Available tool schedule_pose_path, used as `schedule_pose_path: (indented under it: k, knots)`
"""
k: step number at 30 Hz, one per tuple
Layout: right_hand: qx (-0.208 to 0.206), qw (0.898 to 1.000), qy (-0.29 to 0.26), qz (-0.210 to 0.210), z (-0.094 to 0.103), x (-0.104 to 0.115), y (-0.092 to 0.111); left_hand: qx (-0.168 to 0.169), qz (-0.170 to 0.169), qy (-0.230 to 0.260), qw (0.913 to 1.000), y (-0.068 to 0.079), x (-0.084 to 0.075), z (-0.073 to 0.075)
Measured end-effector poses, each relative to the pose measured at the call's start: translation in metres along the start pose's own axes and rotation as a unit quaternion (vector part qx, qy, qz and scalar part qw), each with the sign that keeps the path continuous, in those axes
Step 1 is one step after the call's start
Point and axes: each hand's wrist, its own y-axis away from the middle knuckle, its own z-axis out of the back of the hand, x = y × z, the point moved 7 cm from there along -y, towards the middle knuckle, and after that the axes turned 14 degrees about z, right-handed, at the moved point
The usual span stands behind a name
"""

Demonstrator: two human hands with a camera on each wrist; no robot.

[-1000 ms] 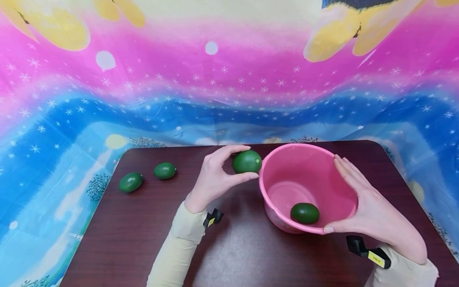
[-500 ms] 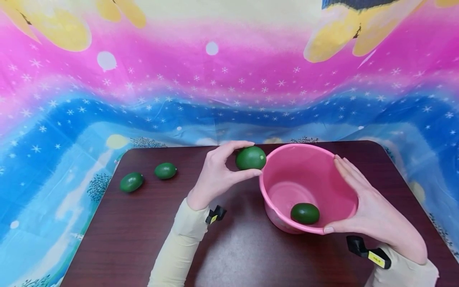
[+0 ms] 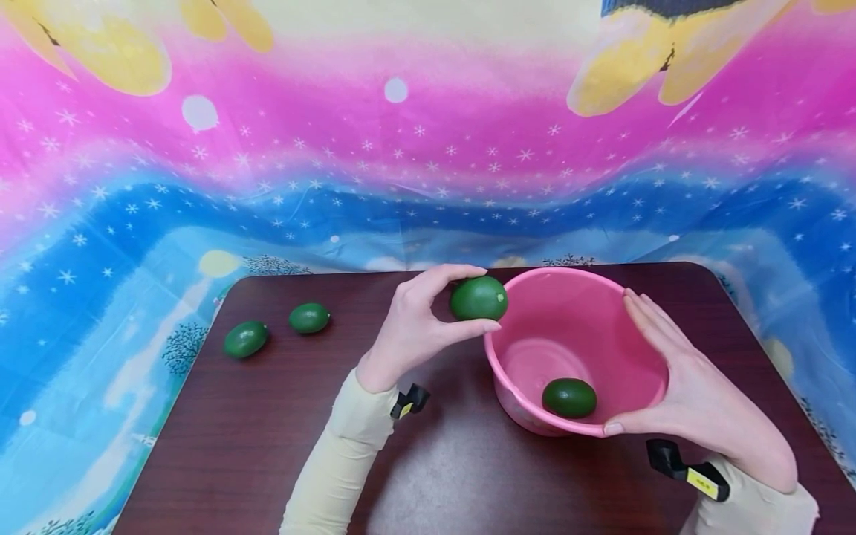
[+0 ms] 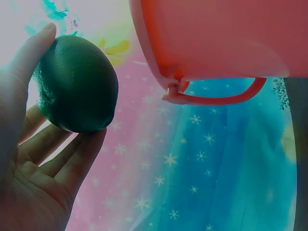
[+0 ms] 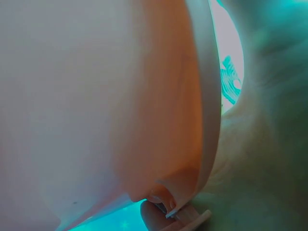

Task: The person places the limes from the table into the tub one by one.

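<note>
My left hand (image 3: 420, 323) pinches a dark green lime (image 3: 478, 299) between thumb and fingers, just left of the rim of a pink bucket (image 3: 511, 397). In the left wrist view the held lime (image 4: 79, 84) hangs apart from the bucket (image 4: 226, 38), whose curved handle (image 4: 226, 99) shows. My right hand (image 3: 695, 386) grips the bucket's right side, thumb at the near rim and fingers along the far right. The right wrist view shows the bucket wall (image 5: 96, 96) close up. Inside the bucket one lime (image 3: 569, 397) lies on the near side.
Two more limes, one (image 3: 245, 339) at the far left and another (image 3: 310, 318) beside it, lie on the dark brown table (image 3: 254, 438). A colourful snowflake-printed cloth (image 3: 428, 148) hangs behind the table and along its sides.
My left hand has moved right with the lime, up to the bucket's left rim. My right hand, the bucket and the other limes stay where they were.
</note>
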Motion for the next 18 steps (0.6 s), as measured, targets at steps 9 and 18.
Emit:
schedule_pose_path:
  k: [9,18]
  knots:
    - [0.004,1.000,-0.021,-0.015,-0.0020,-0.0006,-0.0005,0.010,0.000,0.011,0.9999,-0.0008,-0.0032,-0.0057]
    - [-0.002,0.999,-0.037,-0.012,-0.0011,-0.0010,-0.0008,0.011,-0.008,0.010,0.9999,-0.0019,-0.0061,-0.0085]
